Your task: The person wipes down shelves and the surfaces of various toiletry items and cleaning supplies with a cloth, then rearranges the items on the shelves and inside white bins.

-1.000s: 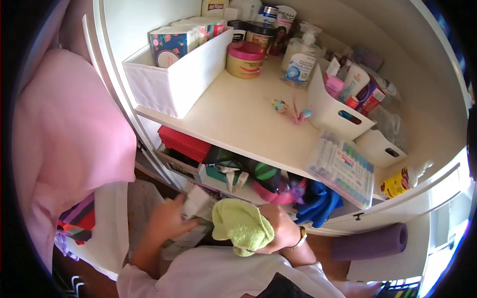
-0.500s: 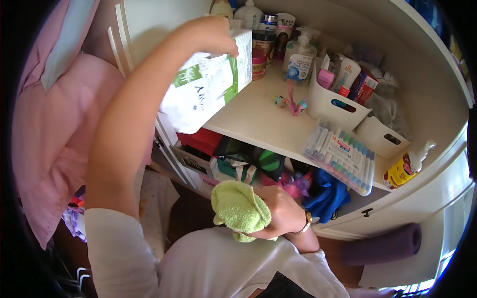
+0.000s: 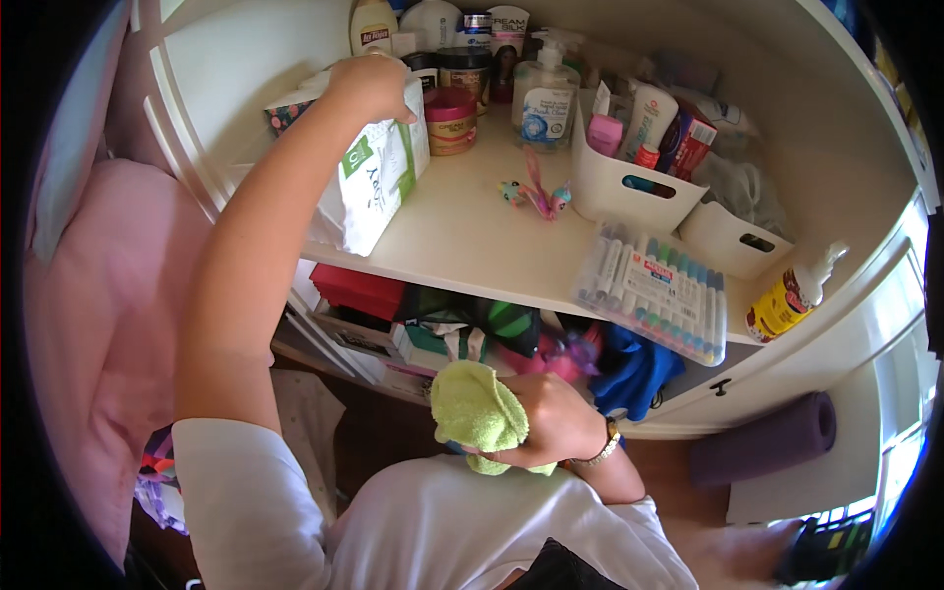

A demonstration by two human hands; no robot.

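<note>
At the left end of the cabinet shelf (image 3: 462, 241), my left hand (image 3: 372, 87) is closed over the top of a white and green plastic pack (image 3: 362, 202). The pack stands upright, its lower edge at or just above the shelf; the exact contact is hard to see. A dark patterned box (image 3: 285, 113) shows partly behind my forearm. Close to my body, my right hand (image 3: 560, 418) grips a bunched light green cloth (image 3: 479, 403). Beside the pack are a pink-lidded jar (image 3: 451, 123) and a brown jar (image 3: 464, 74).
Farther right stand a pump bottle (image 3: 546, 103), a white bin (image 3: 634, 197) of toiletries and another white bin (image 3: 733, 239). Small toys (image 3: 539, 199) lie mid-shelf. A marker case (image 3: 649, 290) overhangs the front edge near a yellow bottle (image 3: 787, 305). Below are a red box (image 3: 359, 293) and blue fabric (image 3: 634, 369).
My left hand has carried the pack left and back on the shelf, uncovering the jars and the patterned box. My right hand still holds the cloth near my body. The view has shifted slightly.
</note>
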